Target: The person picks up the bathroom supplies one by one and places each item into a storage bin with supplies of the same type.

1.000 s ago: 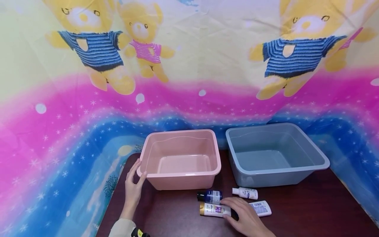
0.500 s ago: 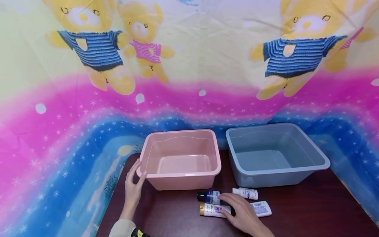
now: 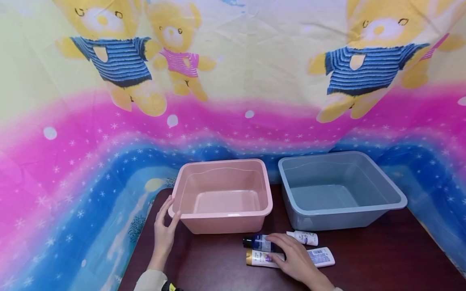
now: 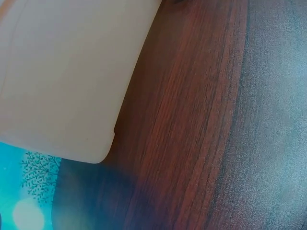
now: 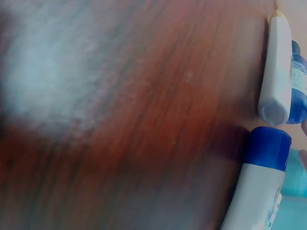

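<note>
1. My left hand [image 3: 164,234] is at the near left corner of the pink tub [image 3: 225,224], fingers and thumb spread along its rim. That tub's by the table's [image 3: 204,258] far left corner.
2. My right hand [image 3: 296,258] is over the bottles, fingers and thumb spread apart: fingers over the blue bottle [image 3: 261,243], thumb over the gold-capped bottle [image 3: 259,258]. Can't tell how firmly they touch.
3. Those 2 lie side by side, nearer the table's near edge than the tubs.
4. 2 more, a small white bottle [image 3: 308,238] and a blue-capped bottle [image 5: 256,191], lie toward the right edge.
5. Grey-blue tub [image 3: 335,218]: far right.
</note>
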`<state>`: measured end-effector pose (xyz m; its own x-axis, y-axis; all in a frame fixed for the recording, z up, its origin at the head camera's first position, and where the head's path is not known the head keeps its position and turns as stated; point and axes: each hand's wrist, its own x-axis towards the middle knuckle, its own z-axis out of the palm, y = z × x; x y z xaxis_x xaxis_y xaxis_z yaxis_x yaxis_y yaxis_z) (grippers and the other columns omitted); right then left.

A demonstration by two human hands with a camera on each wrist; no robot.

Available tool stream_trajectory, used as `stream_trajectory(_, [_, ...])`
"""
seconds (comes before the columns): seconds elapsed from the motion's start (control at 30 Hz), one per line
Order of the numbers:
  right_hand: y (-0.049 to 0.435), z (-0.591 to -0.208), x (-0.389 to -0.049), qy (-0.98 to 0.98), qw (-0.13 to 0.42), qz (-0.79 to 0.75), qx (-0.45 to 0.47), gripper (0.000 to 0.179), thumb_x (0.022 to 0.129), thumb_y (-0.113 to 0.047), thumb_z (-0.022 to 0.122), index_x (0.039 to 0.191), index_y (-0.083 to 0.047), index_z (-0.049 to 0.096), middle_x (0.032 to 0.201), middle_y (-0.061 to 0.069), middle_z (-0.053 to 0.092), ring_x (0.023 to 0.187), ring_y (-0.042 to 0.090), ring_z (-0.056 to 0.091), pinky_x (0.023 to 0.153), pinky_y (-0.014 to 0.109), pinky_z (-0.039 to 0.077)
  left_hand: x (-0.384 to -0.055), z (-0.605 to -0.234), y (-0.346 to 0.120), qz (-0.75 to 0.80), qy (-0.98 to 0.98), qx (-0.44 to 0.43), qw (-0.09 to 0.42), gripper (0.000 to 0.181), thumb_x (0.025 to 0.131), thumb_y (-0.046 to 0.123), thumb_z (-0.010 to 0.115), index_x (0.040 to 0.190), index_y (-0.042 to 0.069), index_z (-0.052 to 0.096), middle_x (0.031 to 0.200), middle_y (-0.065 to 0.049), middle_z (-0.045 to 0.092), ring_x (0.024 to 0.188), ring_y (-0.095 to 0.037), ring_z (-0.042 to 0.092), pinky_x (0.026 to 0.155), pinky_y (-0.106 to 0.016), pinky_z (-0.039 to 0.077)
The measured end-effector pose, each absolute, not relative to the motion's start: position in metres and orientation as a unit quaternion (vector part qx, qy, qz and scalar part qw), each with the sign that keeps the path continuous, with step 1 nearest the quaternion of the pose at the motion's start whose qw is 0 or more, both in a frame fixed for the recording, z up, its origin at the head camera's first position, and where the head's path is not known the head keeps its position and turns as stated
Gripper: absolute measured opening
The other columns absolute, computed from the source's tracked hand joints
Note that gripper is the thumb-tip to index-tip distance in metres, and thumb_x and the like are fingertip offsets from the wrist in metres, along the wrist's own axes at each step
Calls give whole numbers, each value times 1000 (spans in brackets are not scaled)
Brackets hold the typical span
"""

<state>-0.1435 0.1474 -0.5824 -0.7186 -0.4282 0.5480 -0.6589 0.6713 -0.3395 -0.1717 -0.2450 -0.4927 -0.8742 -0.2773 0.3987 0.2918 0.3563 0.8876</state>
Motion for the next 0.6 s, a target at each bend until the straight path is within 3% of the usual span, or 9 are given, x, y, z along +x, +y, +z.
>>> stream_trajectory(0.6, [140,-585,-156,-914,167,257,266,44,77,-35,74,119,-29,61,116,-16,56,107,5,53,86,37,47,-172,-494,-245,-569,-783,3,250,48,87,12,64,133,10,51,142,-8,42,133,-24,30,106,-58,17])
